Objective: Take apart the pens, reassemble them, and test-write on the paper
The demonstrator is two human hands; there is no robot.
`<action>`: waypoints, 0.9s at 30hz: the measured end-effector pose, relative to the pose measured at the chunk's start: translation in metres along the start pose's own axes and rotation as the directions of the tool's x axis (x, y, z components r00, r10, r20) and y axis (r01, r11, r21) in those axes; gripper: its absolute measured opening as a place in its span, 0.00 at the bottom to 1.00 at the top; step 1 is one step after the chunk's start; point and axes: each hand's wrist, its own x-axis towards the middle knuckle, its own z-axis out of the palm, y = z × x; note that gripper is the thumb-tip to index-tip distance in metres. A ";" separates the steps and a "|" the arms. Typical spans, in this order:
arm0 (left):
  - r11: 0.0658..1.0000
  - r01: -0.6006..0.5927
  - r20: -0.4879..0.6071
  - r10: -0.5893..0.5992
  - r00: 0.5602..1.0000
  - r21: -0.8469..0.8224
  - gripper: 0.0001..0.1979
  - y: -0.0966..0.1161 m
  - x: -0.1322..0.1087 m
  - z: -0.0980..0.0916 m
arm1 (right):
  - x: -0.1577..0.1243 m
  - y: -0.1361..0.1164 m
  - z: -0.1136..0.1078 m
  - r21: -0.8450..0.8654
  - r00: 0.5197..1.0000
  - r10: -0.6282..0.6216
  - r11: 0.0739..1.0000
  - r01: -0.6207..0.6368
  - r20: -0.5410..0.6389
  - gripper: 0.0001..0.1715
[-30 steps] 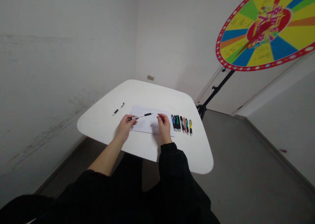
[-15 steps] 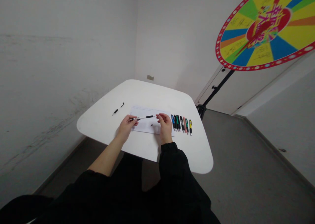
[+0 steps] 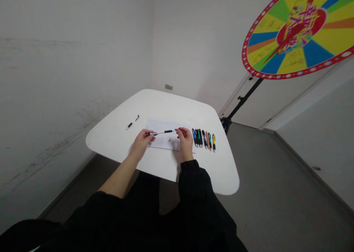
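Above a sheet of paper (image 3: 160, 125), a white pen with a black grip (image 3: 167, 131) is held level between my hands. My left hand (image 3: 142, 140) is closed around the pen's rear end. The fingertips of my right hand (image 3: 186, 139) pinch together at its front end; whether they grip the tip itself or a small part there is too small to tell. Below the pen, a small metallic pen tip (image 3: 169, 140) lies on the paper. Another white and black pen (image 3: 132, 122) rests on the table at the left.
A row of several coloured pens (image 3: 203, 138) lies right of the paper on the white table (image 3: 182, 102). Walls stand behind and to the left. A colourful prize wheel (image 3: 298, 34) on a black stand (image 3: 243, 100) rises beyond the table's right side.
Nearly nothing differs; both hands keep their hold on the pen. The whole view has shifted very slightly.
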 end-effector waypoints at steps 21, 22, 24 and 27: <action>1.000 0.004 0.017 -0.004 1.000 0.003 0.15 0.001 -0.001 0.001 | -0.002 0.002 0.003 -0.071 0.996 0.043 0.997 -0.038 0.083 0.13; 1.000 0.005 0.017 -0.005 1.000 0.001 0.15 0.001 -0.001 0.000 | -0.002 0.001 0.003 -0.064 0.995 0.048 0.997 -0.042 0.090 0.14; 1.000 0.005 0.015 -0.005 1.000 -0.002 0.15 0.001 -0.001 0.000 | -0.003 -0.001 0.003 -0.035 0.994 0.057 0.998 -0.054 0.091 0.16; 1.000 0.007 0.014 -0.007 1.000 -0.013 0.15 0.001 -0.001 0.001 | -0.003 -0.003 0.004 0.027 0.995 0.083 0.996 -0.084 0.061 0.20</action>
